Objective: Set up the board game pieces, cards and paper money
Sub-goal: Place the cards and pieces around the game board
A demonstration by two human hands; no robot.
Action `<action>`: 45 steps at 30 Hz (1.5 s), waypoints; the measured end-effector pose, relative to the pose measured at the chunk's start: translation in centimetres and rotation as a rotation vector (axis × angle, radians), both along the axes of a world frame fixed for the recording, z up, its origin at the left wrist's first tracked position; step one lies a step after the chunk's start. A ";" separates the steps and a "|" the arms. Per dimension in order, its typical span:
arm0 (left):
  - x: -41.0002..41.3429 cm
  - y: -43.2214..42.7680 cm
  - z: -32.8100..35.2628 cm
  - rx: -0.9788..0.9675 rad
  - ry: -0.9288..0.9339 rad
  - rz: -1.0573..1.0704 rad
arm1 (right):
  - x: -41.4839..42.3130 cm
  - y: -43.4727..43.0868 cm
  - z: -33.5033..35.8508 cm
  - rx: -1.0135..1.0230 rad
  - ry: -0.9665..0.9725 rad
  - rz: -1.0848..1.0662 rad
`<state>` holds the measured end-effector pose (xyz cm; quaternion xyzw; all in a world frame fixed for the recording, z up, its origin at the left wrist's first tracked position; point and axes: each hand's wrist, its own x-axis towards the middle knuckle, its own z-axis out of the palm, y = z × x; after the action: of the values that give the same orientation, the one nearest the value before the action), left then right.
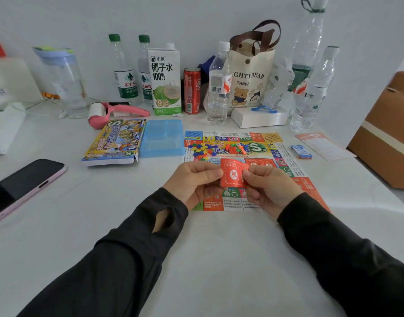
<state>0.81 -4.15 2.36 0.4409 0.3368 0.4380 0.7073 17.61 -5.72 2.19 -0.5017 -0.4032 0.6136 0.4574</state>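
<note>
A colourful paper game board (297, 172) lies flat on the white table. Small plastic pieces (202, 149) in blue, yellow and red sit in a pile near its middle, with orange ones (234, 147) beside them. Above the board's near half, my left hand (194, 181) and my right hand (268, 188) both pinch a stack of orange cards (233, 176), one at each side. Another orange card area (260, 162) shows on the board just behind. A small blue pack (301, 152) lies off the board's right edge.
The game box (115, 143) and a blue plastic tray (163, 138) lie left of the board. Bottles, a carton (165, 78), a can (192, 90) and a tote bag (251, 76) line the back. A phone (22, 186) lies at left, a cardboard box (388, 138) at right, an orange leaflet (322, 145) near it.
</note>
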 end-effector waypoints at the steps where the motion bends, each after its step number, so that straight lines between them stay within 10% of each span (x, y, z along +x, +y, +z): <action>1: 0.1 -0.1 0.1 0.001 -0.001 -0.006 | 0.0 -0.1 0.0 0.003 0.014 0.008; 45: 1.4 -1.8 1.2 0.153 -0.054 -0.072 | -0.5 -0.2 -0.7 0.151 0.219 0.049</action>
<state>2.20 -5.91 3.59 0.4936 0.2671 0.4484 0.6957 17.15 -5.88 1.46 -0.3860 -0.4080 0.6435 0.5200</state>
